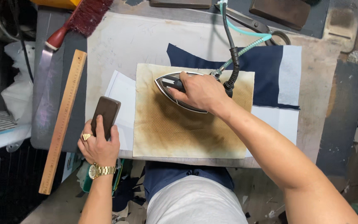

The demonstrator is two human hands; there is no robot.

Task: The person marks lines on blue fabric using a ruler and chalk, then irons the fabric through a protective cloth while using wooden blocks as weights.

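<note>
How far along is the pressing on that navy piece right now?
Set up: a scorched pressing cloth lies over the work, with navy fabric and white interfacing showing past its far edge. In hand: the right hand grips the iron at the cloth's upper part, while the left hand holds a dark wooden block beside it. The cloth hides the result underneath, so what is left cannot be told.
</note>
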